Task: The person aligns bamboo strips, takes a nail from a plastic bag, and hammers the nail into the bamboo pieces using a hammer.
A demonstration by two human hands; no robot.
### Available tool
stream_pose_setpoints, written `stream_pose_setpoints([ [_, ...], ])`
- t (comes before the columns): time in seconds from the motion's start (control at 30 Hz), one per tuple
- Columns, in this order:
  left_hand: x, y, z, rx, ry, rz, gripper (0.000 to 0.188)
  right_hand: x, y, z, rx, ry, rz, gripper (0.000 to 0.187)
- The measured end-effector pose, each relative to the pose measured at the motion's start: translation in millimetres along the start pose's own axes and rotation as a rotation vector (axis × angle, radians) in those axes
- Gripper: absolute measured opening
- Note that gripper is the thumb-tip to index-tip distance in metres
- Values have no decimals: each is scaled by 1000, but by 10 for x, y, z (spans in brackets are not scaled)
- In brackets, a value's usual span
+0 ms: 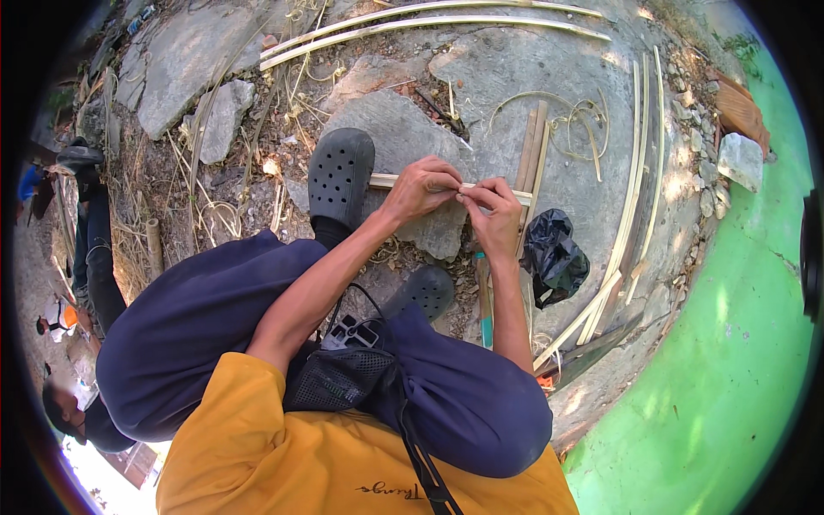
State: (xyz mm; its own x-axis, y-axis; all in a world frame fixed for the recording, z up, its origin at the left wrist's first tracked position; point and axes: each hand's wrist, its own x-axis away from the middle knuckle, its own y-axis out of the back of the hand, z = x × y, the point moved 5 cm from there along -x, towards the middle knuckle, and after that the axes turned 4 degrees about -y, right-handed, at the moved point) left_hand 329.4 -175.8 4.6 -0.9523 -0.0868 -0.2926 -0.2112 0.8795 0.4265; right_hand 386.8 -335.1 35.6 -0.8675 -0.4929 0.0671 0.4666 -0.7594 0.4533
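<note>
My left hand [421,190] and my right hand [495,219] meet above a pale wooden strip [384,181], fingertips pinched close together. Whatever sits between the fingertips is too small to make out. One end of the strip lies against a dark clog [341,176] on my foot; whether it runs under the sole is hidden. Its other end reaches across upright wooden pieces [533,146] to the right. Beside my right forearm lies a tool with a teal handle [487,330], partly covered. A crumpled black plastic bag [554,257] rests right of that forearm.
Long pale strips [635,172] lie along the right, and more strips [429,21] at the far side. A curled thin strip [549,96] is on the flat stone. Green water or ground [730,343] borders the right edge. Another person's leg [101,266] shows at left.
</note>
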Motion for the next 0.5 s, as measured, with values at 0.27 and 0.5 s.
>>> stream_pose_setpoints([
  [0.27,-7,13,-3,16,23,20,15,-27,-22,95,-170,-110,-29,11],
  [0.5,-25,10,-34,20,61,25,16,-20,-58,21,-152,-158,-47,11],
])
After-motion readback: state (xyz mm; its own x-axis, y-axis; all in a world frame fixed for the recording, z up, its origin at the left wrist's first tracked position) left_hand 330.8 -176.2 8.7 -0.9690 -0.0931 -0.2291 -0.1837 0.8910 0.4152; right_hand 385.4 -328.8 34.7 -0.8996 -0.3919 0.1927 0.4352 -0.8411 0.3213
